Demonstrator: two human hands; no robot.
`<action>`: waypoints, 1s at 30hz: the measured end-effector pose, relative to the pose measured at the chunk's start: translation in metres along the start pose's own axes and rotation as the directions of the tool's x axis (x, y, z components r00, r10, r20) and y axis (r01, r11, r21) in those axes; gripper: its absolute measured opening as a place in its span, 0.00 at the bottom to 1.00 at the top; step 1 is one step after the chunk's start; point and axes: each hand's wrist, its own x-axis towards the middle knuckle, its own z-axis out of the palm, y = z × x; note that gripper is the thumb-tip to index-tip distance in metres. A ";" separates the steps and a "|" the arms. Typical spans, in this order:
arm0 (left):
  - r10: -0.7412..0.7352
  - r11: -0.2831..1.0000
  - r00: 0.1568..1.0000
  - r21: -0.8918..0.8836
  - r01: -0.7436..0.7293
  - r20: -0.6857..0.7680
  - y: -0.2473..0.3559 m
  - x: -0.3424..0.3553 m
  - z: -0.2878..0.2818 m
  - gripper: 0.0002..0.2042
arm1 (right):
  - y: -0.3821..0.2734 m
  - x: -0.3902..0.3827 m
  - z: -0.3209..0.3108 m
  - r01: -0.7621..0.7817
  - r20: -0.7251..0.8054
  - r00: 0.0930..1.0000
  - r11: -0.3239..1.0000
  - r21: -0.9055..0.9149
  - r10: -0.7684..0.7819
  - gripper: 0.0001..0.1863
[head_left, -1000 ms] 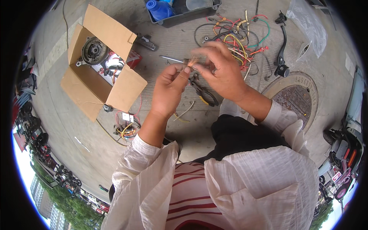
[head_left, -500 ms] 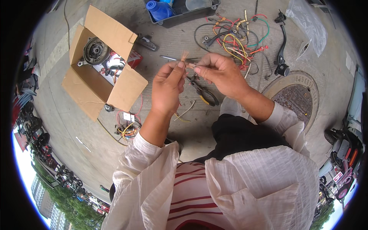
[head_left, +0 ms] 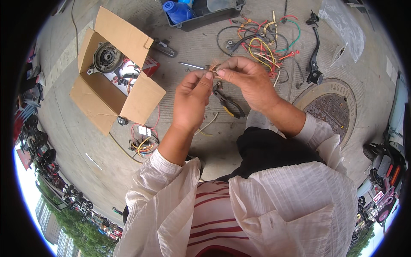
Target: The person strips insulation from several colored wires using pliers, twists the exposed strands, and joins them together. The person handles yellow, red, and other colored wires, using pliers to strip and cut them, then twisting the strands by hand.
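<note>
Frayed copper wire strands (head_left: pixel 213 65) stick up between the fingertips of both hands. My left hand (head_left: pixel 192 95) pinches them from the left, thumb against forefinger. From the other side, my right hand (head_left: pixel 248 80) pinches the wire with thumb and forefinger, and its fingers cover much of it. The two sets of fingertips almost meet. Beneath the hands, pliers with black and yellow handles (head_left: pixel 231 107) lie on the ground. A thin metal rod (head_left: pixel 191 65) lies just beyond my left fingers.
An open cardboard box (head_left: pixel 145 96) at left holds a round metal hub (head_left: pixel 107 58). Tangled coloured wires (head_left: pixel 265 47) spread at far right of the hands, near a black lever (head_left: pixel 314 55) and a plastic bag (head_left: pixel 344 30). A dark tray (head_left: pixel 201 20) stands beyond; a manhole cover (head_left: pixel 332 113) lies right.
My left hand has shifted slightly right and closer to the right hand. The copper strands moved right with it and now sit against the right fingertips.
</note>
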 end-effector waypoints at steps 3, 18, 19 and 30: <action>-0.061 0.994 0.998 -0.086 0.061 0.007 -0.001 0.001 -0.003 0.06 | 0.005 0.001 0.000 0.051 0.013 0.999 0.999 0.006 -0.051 0.05; -0.258 0.964 0.921 0.018 0.264 0.293 -0.001 -0.002 -0.025 0.07 | 0.001 0.007 -0.008 0.038 0.296 0.955 0.997 -0.067 -0.016 0.01; -0.287 0.958 0.922 0.079 0.276 0.261 -0.002 -0.003 -0.024 0.07 | 0.002 0.007 -0.011 0.015 0.306 0.952 0.991 -0.131 0.026 0.01; -0.351 0.905 0.928 0.301 0.301 0.126 -0.001 -0.009 -0.013 0.05 | -0.004 -0.003 -0.013 0.016 0.291 0.953 0.951 -0.308 0.079 0.01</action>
